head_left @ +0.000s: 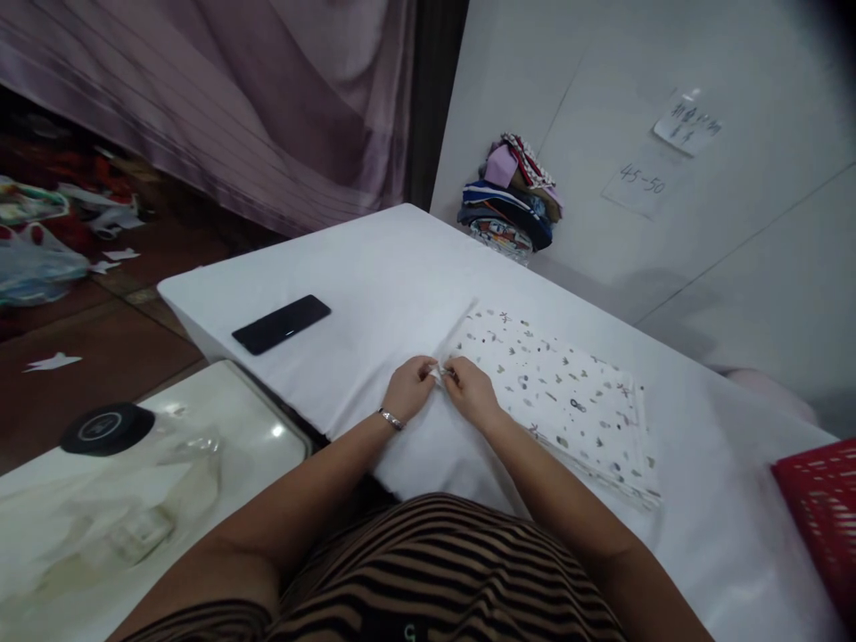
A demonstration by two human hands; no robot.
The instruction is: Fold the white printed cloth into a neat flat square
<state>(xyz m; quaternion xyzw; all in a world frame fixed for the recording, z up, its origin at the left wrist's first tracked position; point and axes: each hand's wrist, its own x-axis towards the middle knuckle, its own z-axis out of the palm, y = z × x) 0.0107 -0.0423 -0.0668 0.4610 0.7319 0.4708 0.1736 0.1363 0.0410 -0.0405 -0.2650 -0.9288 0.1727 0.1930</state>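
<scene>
A folded white cloth (555, 383) with a small plant-like print lies flat on the white-covered table (374, 259). What looks like a thin clear plastic bag (461, 323) shows as a pale border at the cloth's left side. My left hand (409, 388) pinches a small whitish bit at that border, fingers closed. Close against it, my right hand (469, 389) is closed in a pinch on the same bit, beside the cloth's left edge. The fingertips nearly meet, and most of what they grip is hidden.
A black phone (282, 325) lies on the table at left. Behind stands a stack of folded clothes (512, 196) by the wall. A red plastic basket (822, 508) is at right. On a lower white surface (247, 401) at left rest a black round lid (107, 428) and clear plastic.
</scene>
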